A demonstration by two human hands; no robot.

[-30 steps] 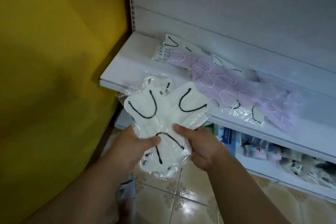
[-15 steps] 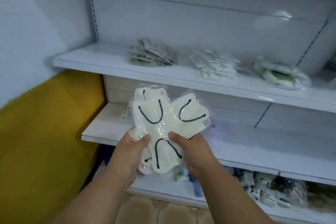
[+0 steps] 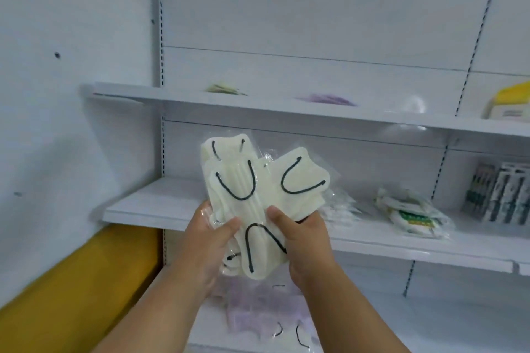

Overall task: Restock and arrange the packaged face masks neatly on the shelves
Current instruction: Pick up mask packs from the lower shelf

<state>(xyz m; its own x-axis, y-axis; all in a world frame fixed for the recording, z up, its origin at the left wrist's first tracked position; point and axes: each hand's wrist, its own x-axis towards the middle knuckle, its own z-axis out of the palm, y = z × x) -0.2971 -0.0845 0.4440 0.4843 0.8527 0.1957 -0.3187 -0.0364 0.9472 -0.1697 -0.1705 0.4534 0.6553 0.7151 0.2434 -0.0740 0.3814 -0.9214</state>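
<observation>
I hold a fanned bunch of white packaged face masks (image 3: 258,195) with black ear loops in clear wrappers, in front of the white shelves. My left hand (image 3: 209,241) grips the bunch from the left, thumb on top. My right hand (image 3: 301,241) grips it from the right, thumb pressed on the front pack. The middle shelf (image 3: 155,209) lies just behind the bunch, bare on its left part. Purple packaged masks (image 3: 258,315) lie on the lower shelf under my hands.
On the middle shelf lie white mask packs (image 3: 338,209), green-printed packs (image 3: 413,215) and upright striped packs (image 3: 499,195). The upper shelf (image 3: 258,106) carries yellowish packs (image 3: 225,88), purple packs (image 3: 327,100) and a yellow-topped pack (image 3: 510,106). A yellow wall band (image 3: 71,289) runs lower left.
My view has tilted upward from the lower shelf to the higher shelves. The bunch of masks has risen with both hands, which keep the same grip.
</observation>
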